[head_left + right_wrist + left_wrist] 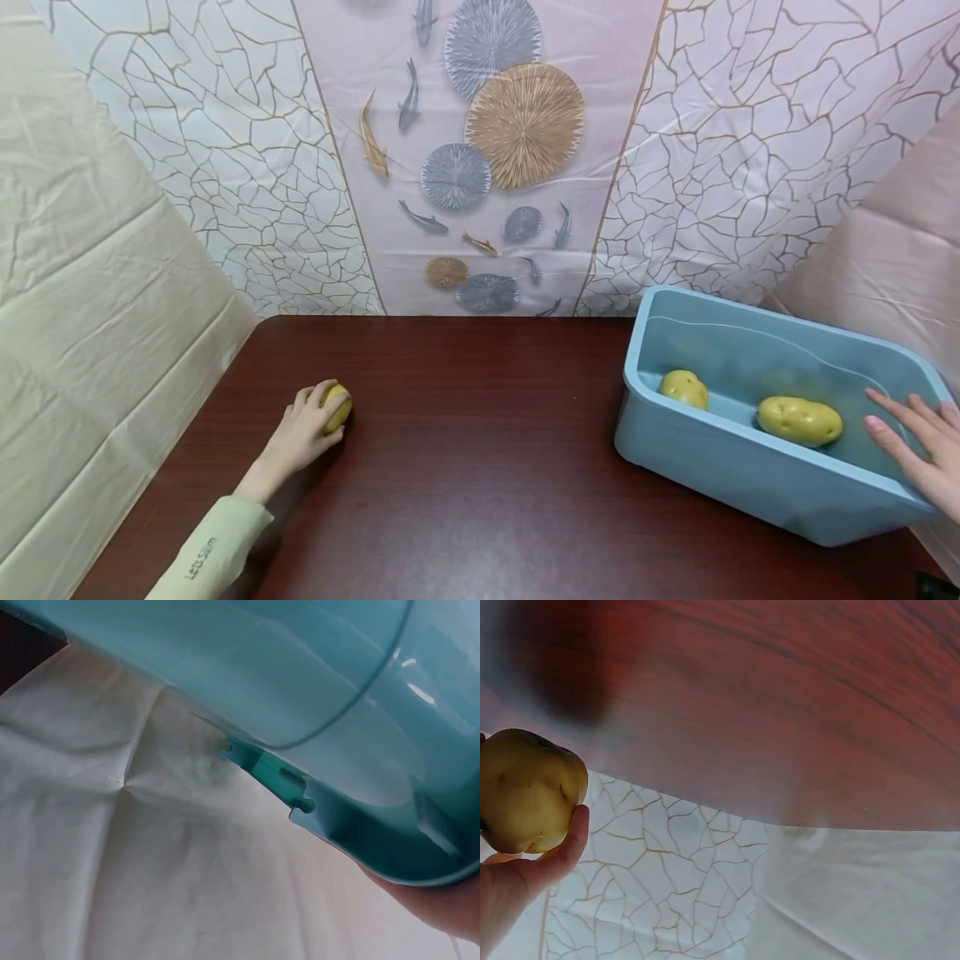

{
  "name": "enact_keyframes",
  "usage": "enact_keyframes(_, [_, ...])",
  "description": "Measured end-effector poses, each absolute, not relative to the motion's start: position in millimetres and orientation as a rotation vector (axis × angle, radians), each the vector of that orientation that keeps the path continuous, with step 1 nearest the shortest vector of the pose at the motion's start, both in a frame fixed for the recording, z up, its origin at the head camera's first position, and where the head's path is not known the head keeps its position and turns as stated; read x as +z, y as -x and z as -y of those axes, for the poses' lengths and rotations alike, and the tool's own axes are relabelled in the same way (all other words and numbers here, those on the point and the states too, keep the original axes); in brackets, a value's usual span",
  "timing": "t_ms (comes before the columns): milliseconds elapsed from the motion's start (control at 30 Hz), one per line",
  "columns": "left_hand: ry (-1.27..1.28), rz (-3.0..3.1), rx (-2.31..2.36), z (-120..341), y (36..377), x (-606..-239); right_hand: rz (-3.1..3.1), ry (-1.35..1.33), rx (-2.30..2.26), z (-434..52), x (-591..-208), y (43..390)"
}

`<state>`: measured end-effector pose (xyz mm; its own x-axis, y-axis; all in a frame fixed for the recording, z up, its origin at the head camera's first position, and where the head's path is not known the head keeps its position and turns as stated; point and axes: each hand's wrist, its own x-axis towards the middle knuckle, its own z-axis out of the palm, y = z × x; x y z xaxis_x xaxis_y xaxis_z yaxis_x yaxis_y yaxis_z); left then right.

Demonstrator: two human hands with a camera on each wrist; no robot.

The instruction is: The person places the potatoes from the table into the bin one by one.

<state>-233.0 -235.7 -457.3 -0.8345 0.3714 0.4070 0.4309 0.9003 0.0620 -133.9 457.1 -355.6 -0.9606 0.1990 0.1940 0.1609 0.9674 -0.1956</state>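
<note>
The potato (338, 406) sits at the table's (465, 467) left side, the left hand (303, 433) curled round it. It looks firm, rounded, fairly light; a grip across its middle suits. Right hand (918, 450), fingers straight, rests on the tub (750, 487) holding two potatoes.

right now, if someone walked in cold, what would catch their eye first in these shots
Probably the blue plastic tub at the right edge of the dark wooden table, with two yellow potatoes lying inside and the right hand resting flat on its rim. Next, the left hand at the table's left, fingers curled round a third potato.
</note>
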Motion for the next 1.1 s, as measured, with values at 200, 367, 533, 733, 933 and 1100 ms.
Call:
enact_keyframes(200, [0.629, 2.644, -0.219, 226, 232, -450, 2.898, 0.264, 0.271, -457, -356, 135])
enact_keyframes(367, [0.665, 2.610, -0.212, 216, 230, -444, 2.895, 0.279, 0.268, -458, -357, 135])
enact_keyframes(533, [0.706, 2.576, -0.202, 207, 227, -437, 2.888, 0.271, 0.272, -455, -354, 134])
enact_keyframes(733, [0.747, 2.533, -0.175, 199, 224, -432, 2.865, 0.241, 0.293, -450, -351, 131])
enact_keyframes(933, [0.785, 2.493, -0.169, 193, 220, -429, 2.880, 0.264, 0.280, -451, -352, 132])
enact_keyframes(1100, [0.811, 2.474, -0.165, 188, 216, -424, 2.911, 0.331, 0.259, -455, -356, 133])
